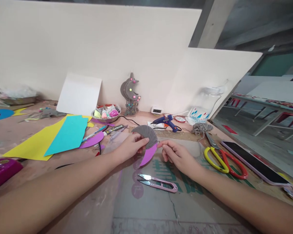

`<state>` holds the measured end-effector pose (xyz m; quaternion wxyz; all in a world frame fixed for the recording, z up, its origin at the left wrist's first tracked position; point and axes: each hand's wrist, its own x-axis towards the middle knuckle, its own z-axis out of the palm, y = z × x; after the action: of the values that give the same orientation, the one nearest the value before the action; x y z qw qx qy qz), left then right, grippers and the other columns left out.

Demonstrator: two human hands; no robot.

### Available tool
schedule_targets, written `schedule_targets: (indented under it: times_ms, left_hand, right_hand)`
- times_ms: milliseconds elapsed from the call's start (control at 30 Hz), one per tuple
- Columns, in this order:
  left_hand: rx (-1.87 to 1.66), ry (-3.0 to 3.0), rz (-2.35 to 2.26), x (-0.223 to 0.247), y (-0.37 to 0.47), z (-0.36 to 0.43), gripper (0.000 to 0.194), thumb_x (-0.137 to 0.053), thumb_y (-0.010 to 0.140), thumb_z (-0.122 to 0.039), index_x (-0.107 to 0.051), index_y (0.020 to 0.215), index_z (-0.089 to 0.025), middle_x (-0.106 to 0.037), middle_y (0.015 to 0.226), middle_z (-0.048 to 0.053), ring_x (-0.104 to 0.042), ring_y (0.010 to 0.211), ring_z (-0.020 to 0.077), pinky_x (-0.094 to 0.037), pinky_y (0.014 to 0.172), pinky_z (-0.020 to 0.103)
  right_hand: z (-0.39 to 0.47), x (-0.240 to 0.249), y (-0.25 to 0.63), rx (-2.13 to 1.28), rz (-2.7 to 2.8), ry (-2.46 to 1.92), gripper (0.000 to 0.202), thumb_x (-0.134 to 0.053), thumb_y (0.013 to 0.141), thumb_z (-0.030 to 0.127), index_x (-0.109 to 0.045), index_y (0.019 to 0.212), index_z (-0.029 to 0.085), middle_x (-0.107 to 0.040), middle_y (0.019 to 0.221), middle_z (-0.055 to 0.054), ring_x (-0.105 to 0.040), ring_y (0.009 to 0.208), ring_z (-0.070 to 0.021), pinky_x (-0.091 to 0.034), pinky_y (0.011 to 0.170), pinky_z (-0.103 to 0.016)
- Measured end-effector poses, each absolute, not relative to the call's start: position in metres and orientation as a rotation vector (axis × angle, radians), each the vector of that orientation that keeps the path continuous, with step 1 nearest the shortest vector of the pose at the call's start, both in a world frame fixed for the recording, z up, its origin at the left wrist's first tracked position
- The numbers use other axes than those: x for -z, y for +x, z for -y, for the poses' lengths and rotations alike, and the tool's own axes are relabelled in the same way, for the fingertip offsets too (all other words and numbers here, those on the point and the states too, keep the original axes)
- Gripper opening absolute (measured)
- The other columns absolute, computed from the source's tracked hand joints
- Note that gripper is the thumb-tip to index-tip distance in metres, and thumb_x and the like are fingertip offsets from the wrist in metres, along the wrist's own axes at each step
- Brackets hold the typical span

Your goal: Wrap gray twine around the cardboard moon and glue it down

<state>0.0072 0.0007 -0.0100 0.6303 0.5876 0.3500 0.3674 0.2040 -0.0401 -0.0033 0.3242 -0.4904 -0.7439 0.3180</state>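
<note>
A crescent cutout hangs in front of me, its upper part wound with grey yarn and its lower tip bare purple. My left hand pinches it from the left, thumb across the wound part. At its right edge, my right hand has its fingers closed on the grey yarn, though the strand itself barely shows. Below both hands, pink thread snips lie on the table with blades pointing left. A loose grey strand lies beneath the snips.
Scissors, a phone and a yarn bundle lie at right. Behind are a blue glue gun, a plastic jug, a bowl and a finished moon ornament. Coloured sheets and a magenta tool lie left.
</note>
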Motion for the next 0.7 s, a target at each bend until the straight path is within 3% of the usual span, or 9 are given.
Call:
schedule_targets:
  times_ms: [233, 467, 600, 700]
  left_hand:
    - [-0.847, 1.302, -0.792, 0.008, 0.007, 0.003, 0.031, -0.054, 0.077, -0.043, -0.042, 0.066, -0.017, -0.042, 0.052, -0.006, -0.037, 0.042, 0.0045, -0.024, 0.037, 0.016]
    - [-0.833, 1.396, -0.797, 0.012, 0.005, -0.001, 0.032, -0.056, 0.074, -0.048, -0.047, 0.07, -0.017, -0.042, 0.054, -0.005, -0.037, 0.043, 0.0056, -0.028, 0.038, 0.018]
    - [-0.83, 1.471, -0.764, 0.011, 0.004, -0.002, 0.033, -0.058, 0.072, -0.049, -0.05, 0.077, -0.017, -0.039, 0.054, -0.007, -0.035, 0.046, 0.0052, -0.029, 0.042, 0.017]
    - [-0.772, 1.583, -0.75, 0.009, 0.004, 0.001, 0.035, -0.058, 0.072, -0.05, -0.052, 0.074, -0.016, -0.044, 0.057, -0.005, -0.039, 0.049, 0.006, -0.031, 0.044, 0.018]
  right_hand:
    - [0.038, 0.0, 0.204, -0.784, 1.963, -1.388, 0.037, -0.044, 0.084, 0.044, -0.051, 0.061, 0.017, -0.05, 0.055, 0.002, -0.043, 0.049, -0.009, -0.034, 0.049, -0.022]
    - [0.04, -0.003, 0.196, -0.851, 1.94, -1.313, 0.023, -0.051, 0.081, 0.037, -0.06, 0.074, 0.017, -0.052, 0.057, 0.002, -0.046, 0.054, -0.0098, -0.037, 0.052, -0.022]
    - [0.044, -0.003, 0.2, -0.55, 1.776, -1.299, 0.02, -0.049, 0.083, 0.036, -0.052, 0.074, 0.018, -0.048, 0.054, 0.004, -0.041, 0.048, -0.008, -0.033, 0.046, -0.021]
    - [0.043, -0.001, 0.208, -0.273, 1.814, -1.297, 0.016, -0.048, 0.084, 0.031, -0.051, 0.075, 0.018, -0.049, 0.054, 0.004, -0.042, 0.047, -0.0075, -0.033, 0.046, -0.02]
